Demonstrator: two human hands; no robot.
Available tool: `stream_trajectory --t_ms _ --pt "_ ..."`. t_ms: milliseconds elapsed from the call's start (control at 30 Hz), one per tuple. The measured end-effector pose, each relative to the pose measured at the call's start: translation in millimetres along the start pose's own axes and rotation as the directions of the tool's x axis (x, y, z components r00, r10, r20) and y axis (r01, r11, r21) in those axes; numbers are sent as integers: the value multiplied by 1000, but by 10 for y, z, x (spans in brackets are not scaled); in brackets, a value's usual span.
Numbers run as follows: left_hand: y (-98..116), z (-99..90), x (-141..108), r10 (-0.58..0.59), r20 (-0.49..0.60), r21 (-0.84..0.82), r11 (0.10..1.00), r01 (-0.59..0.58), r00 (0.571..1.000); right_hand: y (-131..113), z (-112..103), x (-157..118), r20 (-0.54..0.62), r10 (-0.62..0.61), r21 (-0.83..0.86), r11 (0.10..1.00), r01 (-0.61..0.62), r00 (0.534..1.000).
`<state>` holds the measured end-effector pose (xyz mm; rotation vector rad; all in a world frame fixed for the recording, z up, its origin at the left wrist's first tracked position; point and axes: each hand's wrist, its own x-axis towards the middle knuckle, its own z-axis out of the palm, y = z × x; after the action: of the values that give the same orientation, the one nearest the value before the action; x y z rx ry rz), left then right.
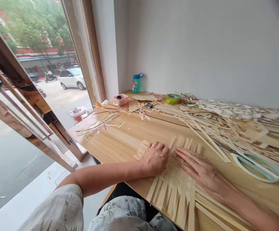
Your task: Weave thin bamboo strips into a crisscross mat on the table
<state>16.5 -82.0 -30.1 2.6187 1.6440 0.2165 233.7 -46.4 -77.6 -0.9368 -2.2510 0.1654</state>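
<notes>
both hands are down on the woven mat (173,183) at the near edge of the table (110,138). from here, the left hand (155,159) looks narrow, its fingers curled over the mat's upper strips, though the view is too poor to tell whether it pinches one. the right hand (200,168) lies wide and flat on the mat's right side, fingers spread, holding nothing. loose strips (202,136) lie beyond the mat, and scissors (257,166) sit just right of the right hand. farther along the table, i can see a tape roll (172,98), a pink box (120,100) and a green bottle (136,83).
</notes>
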Motion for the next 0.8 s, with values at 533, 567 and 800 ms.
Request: stream_trajectory --t_ms 533,567,800 --pt "84 -291 104 129 67 98 986 -135 989 -595 -431 -192 109 361 -279 905 -320 926" --pt "93 -280 144 157 64 62 985 -161 985 -608 -383 -185 90 362 -290 901 -323 928" --pt "69 26 305 241 -23 -68 968 -242 970 -604 -248 -201 25 266 -362 901 -239 964"
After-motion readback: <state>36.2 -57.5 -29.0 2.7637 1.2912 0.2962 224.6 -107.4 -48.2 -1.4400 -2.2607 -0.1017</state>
